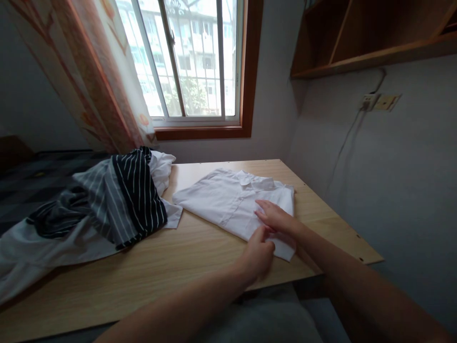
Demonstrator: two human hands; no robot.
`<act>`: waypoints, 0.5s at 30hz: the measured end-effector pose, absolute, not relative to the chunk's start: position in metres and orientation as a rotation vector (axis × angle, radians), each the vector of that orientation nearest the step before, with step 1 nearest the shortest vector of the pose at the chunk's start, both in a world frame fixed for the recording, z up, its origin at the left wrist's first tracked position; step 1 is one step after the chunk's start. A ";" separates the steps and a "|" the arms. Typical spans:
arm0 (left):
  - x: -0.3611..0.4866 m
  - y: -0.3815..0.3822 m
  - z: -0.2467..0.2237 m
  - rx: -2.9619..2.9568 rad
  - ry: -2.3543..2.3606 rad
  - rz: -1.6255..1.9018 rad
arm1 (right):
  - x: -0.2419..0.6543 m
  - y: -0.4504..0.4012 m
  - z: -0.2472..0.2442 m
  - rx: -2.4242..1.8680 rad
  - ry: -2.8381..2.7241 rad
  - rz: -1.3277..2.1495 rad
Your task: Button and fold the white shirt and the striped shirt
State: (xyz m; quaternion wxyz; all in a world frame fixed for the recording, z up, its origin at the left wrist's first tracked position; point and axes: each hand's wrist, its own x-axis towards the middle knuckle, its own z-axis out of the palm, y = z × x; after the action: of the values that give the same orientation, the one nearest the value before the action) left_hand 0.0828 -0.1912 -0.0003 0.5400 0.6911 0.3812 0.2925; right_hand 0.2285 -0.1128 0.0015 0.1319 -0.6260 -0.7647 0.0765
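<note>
A white button-up shirt (214,197) lies folded on the wooden table (143,281), its collar at the far side and the buttoned front facing up. At the shirt's near edge is my left hand (257,250), its fingers curled round the fabric there; the fingertips are partly hidden. Just beyond it, my right hand (276,218) rests over the shirt's right part with fingers stretched out. A corner of the shirt sticks out toward me below the right wrist.
A heap of clothes with a black, white-striped garment (137,195) covers the table's left side. Behind stand a window (193,62) and a patterned curtain (103,71). A wooden shelf (371,64) hangs above a socket (369,102) on the right wall.
</note>
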 end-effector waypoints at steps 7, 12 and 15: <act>-0.001 -0.127 0.032 2.453 1.024 0.864 | 0.260 -0.120 -0.024 -1.767 -2.306 0.099; -0.076 -0.072 0.034 2.617 1.746 0.856 | 0.275 -0.105 -0.020 -1.703 -2.376 0.094; -0.104 -0.060 0.028 2.517 2.076 0.797 | 0.284 -0.094 -0.019 -1.629 -2.398 0.100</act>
State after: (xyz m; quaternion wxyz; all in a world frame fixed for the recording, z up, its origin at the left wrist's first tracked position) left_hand -0.1037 -0.0596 0.0276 -0.1083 0.7451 0.6143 0.2360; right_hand 0.2838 -0.0935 -0.0192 0.1200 -0.5576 -0.8207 0.0342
